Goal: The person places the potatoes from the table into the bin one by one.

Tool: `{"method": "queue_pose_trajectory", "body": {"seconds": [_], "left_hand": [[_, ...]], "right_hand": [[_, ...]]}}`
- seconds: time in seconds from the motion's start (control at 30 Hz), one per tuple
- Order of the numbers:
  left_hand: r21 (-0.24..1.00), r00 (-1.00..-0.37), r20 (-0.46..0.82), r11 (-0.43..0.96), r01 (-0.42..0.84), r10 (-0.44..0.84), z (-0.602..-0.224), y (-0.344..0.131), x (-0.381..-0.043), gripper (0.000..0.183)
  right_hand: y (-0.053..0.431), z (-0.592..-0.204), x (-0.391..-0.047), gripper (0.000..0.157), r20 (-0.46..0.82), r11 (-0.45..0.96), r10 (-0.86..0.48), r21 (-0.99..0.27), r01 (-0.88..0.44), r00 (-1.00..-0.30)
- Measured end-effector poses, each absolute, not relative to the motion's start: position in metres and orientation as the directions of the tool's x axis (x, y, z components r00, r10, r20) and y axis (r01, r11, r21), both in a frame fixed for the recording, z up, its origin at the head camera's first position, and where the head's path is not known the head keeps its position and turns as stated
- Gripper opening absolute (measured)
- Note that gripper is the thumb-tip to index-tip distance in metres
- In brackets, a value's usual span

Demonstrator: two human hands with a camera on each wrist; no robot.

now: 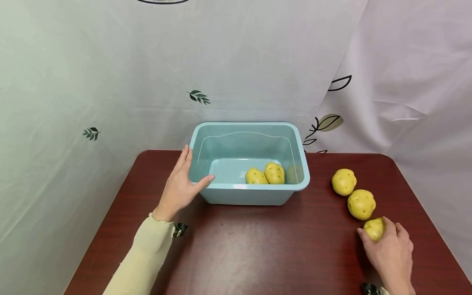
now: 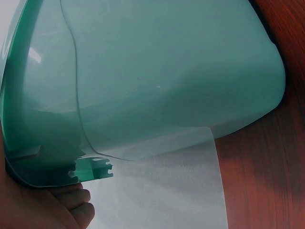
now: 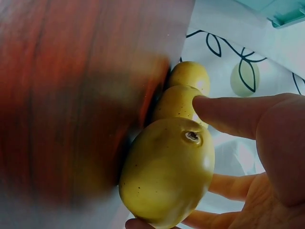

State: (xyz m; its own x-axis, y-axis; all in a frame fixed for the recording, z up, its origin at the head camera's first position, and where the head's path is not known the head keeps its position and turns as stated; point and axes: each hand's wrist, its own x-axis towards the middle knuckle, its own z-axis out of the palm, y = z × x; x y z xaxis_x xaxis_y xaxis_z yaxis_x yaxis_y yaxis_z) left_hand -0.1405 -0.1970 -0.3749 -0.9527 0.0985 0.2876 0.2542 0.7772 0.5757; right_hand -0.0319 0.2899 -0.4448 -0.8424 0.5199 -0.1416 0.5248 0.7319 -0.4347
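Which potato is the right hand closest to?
The table potato at the row's near end, with the right hand around it. The row's two others lie farther off; two more sit in the blue tub.

In the head view, soft, fairly even light is spread over the table [image 1: 258,246], and a faint sheen is reflected toward its near edge. Shadow is cast beside the bin [image 1: 243,197] and the left sleeve [image 1: 145,250]. The left wrist view is rendered dimmer, with white glare caught on the bin's wall. In the right wrist view, the table is blurred; the nearest potato [image 3: 167,171] is shown more sharply.
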Motion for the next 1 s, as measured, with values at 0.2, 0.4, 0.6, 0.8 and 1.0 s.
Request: {"method": "queue_pose_trajectory", "body": {"seconds": [0.2,0.4,0.6,0.8,1.0], "left_hand": [[0.576,-0.95,0.293,0.774,0.263,0.105,-0.375,-0.197,-0.141,0.102],[0.579,-0.952,0.288,0.773,0.259,0.103,-0.374,-0.197,-0.14,0.102],[0.578,-0.952,0.288,0.774,0.259,0.104,-0.374,-0.198,-0.14,0.102],[0.578,-0.951,0.29,0.773,0.262,0.105,-0.376,-0.198,-0.14,0.102],[0.581,-0.952,0.289,0.771,0.261,0.104,-0.376,-0.198,-0.141,0.102]], "right_hand": [[0.291,-0.446,-0.032,0.08,-0.18,0.728,0.52,-0.419,0.543,-0.835],[0.293,-0.445,-0.032,0.076,-0.157,0.749,0.499,-0.415,0.516,-0.852],[0.295,-0.445,-0.032,0.078,-0.158,0.753,0.501,-0.406,0.518,-0.851],[0.297,-0.446,-0.028,0.077,-0.104,0.75,0.522,-0.416,0.514,-0.847],[0.301,-0.444,-0.026,0.075,-0.044,0.745,0.545,-0.433,0.507,-0.837]]}}
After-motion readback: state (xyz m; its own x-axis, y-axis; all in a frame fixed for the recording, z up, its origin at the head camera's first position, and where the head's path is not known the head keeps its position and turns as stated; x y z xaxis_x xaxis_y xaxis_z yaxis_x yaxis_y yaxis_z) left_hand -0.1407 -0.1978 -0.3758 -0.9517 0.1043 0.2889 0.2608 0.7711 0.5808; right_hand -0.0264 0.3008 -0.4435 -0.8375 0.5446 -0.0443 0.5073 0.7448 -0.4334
